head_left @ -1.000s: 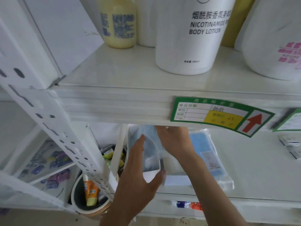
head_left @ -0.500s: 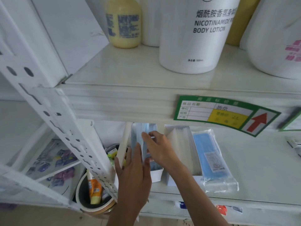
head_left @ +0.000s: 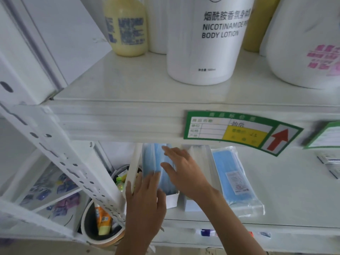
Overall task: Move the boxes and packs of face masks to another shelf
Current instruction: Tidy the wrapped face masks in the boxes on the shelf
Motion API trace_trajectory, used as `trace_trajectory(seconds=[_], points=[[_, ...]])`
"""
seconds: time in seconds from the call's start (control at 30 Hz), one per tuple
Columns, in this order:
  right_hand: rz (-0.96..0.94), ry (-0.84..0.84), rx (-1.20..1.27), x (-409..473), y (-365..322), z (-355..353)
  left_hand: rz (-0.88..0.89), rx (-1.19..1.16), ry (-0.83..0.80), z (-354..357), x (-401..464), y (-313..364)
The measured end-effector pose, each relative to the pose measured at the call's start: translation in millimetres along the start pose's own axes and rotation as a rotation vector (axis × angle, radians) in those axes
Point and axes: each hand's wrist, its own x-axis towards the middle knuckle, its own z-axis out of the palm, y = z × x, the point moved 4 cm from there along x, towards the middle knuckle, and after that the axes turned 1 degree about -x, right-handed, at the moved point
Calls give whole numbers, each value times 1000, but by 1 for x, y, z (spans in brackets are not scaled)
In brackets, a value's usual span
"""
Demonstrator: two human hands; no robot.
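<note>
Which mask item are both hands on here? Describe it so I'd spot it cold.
Under the green price label, look at the lower shelf. The open white box of blue masks stands leftmost, touched by both the left hand and right hand; its neighbours are another white box and a sealed pack.

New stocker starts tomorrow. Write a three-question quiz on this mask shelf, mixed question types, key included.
1. True or false: the sealed pack of blue masks lies to the right of both open boxes.
2. Which hand lies on the blue masks in the left open box? A) left hand B) right hand C) neither
3. Fill in: the tall white bottle on the upper shelf reads "Nicotinamide ... body ____".

Key
1. True; it lies flat beside the second open box.
2. B; its fingers are spread over the masks, while the left hand is at the box's near left side.
3. Lotion.
</note>
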Motion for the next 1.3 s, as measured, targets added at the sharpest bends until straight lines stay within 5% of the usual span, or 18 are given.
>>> trace_trajectory(seconds=[0.13,0.27,0.57,0.67,0.83,0.9,1.03,1.13,1.3], points=[[-94,-93,-71,-10,4,9,-4,108,144,-5,0,2],[-59,9,78,-6,-3,15,48,129,258,-16,5,8],[246,223,293,35,-14,1,-23,141,133,-16,8,3],[337,129,362,48,-18,-7,-22,82,130,-15,6,-1],[327,-242,99,52,-21,20,-33,119,37,-9,5,-2],[280,-207,86,43,-20,24,-32,44,25,-6,4,-6],[142,220,98,17,-8,-11,-45,-403,28,-3,-3,-11],[230,413,-5,-12,30,-41,-172,-646,142,0,-5,-20],[650,196,84,-60,90,-40,-551,-940,29,24,4,-32]])
